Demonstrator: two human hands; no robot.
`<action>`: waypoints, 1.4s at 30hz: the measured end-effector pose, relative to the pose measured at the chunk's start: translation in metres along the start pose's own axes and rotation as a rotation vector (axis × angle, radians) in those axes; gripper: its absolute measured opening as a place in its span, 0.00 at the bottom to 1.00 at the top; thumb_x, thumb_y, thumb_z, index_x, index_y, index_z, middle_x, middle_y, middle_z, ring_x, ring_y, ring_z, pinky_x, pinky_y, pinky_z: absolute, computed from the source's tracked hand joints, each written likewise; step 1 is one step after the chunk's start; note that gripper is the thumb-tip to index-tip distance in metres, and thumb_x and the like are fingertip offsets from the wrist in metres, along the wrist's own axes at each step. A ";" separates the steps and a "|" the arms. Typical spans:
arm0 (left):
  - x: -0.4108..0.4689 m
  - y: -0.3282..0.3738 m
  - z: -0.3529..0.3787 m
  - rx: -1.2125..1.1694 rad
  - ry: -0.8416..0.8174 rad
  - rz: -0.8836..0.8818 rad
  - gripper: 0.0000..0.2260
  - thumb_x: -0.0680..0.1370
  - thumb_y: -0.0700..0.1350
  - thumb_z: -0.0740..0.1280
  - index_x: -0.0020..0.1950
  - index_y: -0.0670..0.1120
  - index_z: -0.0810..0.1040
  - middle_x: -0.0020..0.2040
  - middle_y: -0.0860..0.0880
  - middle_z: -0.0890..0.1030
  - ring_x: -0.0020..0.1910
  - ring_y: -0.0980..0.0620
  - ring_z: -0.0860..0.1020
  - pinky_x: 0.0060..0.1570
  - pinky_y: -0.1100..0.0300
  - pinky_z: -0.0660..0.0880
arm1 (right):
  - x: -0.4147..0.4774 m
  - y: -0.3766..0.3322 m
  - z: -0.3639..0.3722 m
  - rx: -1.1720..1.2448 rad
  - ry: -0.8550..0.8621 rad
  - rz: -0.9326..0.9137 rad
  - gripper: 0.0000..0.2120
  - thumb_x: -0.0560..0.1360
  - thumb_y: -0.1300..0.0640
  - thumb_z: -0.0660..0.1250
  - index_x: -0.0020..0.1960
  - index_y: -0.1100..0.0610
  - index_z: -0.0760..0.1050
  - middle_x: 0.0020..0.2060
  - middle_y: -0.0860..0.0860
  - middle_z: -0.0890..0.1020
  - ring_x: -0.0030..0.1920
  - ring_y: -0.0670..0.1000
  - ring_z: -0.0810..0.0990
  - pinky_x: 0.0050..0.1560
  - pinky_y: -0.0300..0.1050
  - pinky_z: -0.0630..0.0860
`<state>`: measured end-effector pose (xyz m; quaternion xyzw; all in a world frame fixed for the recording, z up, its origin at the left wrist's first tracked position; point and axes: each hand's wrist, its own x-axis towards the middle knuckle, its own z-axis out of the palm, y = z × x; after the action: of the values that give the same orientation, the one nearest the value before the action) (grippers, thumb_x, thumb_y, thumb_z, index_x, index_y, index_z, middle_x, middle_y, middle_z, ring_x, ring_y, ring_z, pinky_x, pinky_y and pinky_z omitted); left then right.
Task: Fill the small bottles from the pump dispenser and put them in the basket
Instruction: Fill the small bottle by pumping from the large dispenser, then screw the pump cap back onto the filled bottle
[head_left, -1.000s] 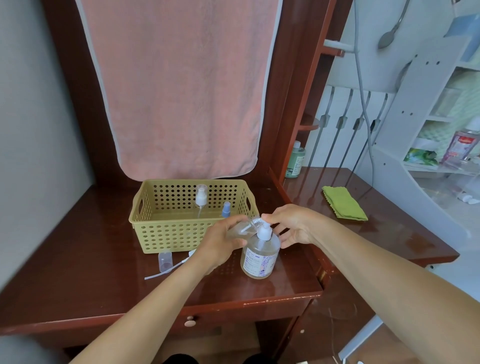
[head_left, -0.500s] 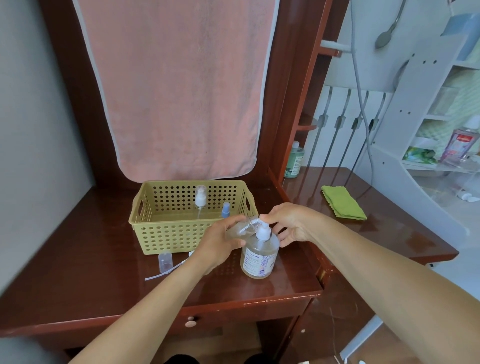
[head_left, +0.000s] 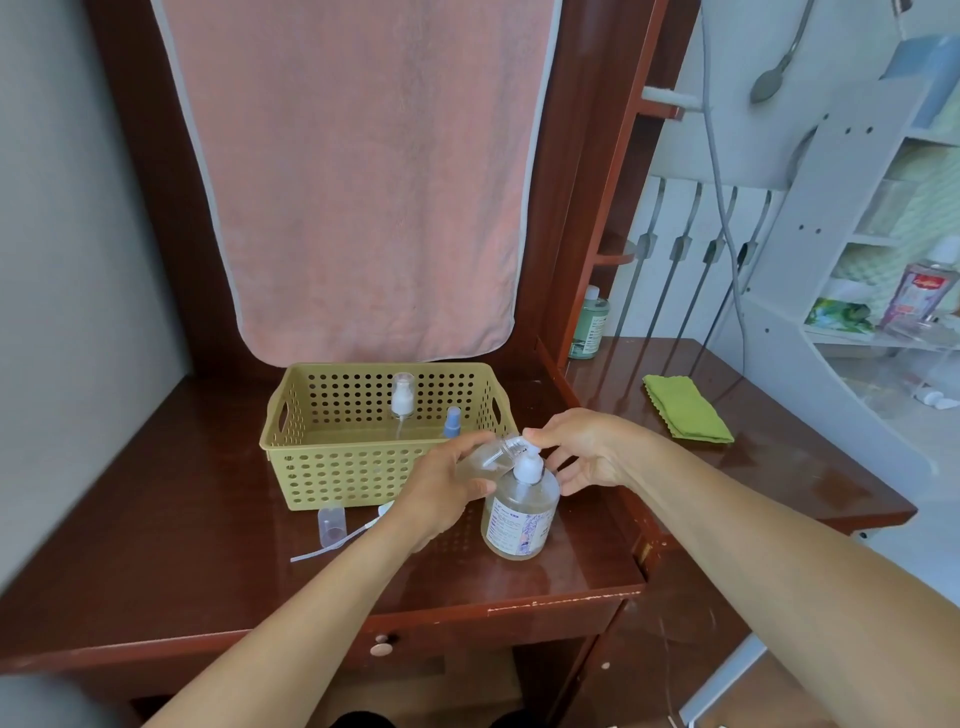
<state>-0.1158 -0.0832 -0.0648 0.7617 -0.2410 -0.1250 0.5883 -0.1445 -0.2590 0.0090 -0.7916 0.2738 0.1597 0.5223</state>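
Filling step, centre frame: my left hand (head_left: 441, 488) tilts a small clear plastic bottle (head_left: 491, 457) under the spout of the clear pump dispenser (head_left: 521, 512).
My right hand (head_left: 582, 452) pinches the pump head; next I press steadily, mouth aligned, then cap it for the perforated yellow plastic basket (head_left: 332, 467) behind.

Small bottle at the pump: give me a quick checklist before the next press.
1. Small bottle gripped in left hand: ok.
2. Bottle mouth tilted up to the pump's spout: ok.
3. Right hand on the head of the pump dispenser: ok.
4. Dispenser upright on the desk, liquid left inside: ok.
5. Fill level in the small bottle: cannot tell, hand covers it.
6. Basket has room, two bottles inside; loose cap and tube in front of it on the desk: ok.
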 end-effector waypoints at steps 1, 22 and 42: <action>0.000 0.000 0.000 0.002 -0.001 -0.003 0.24 0.73 0.35 0.70 0.52 0.65 0.75 0.56 0.59 0.79 0.60 0.56 0.76 0.63 0.58 0.70 | 0.001 0.001 0.001 -0.010 0.008 -0.006 0.27 0.76 0.50 0.67 0.70 0.61 0.66 0.65 0.68 0.71 0.59 0.66 0.76 0.62 0.61 0.73; -0.052 0.014 -0.057 -0.378 0.209 0.058 0.22 0.75 0.35 0.69 0.63 0.57 0.74 0.60 0.56 0.80 0.59 0.58 0.77 0.52 0.64 0.73 | -0.022 0.040 0.054 -0.400 0.859 -0.997 0.09 0.77 0.59 0.64 0.55 0.61 0.76 0.54 0.54 0.77 0.57 0.54 0.70 0.58 0.37 0.63; -0.101 -0.007 -0.117 -0.428 0.361 0.096 0.21 0.74 0.37 0.67 0.66 0.50 0.73 0.59 0.49 0.82 0.59 0.52 0.80 0.49 0.62 0.77 | 0.048 0.039 0.180 -1.321 0.367 -0.947 0.17 0.74 0.69 0.61 0.62 0.64 0.72 0.61 0.59 0.72 0.65 0.59 0.65 0.71 0.54 0.60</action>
<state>-0.1450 0.0680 -0.0487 0.6180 -0.1364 -0.0072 0.7743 -0.1231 -0.1187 -0.1183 -0.9800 -0.1575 -0.0806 -0.0906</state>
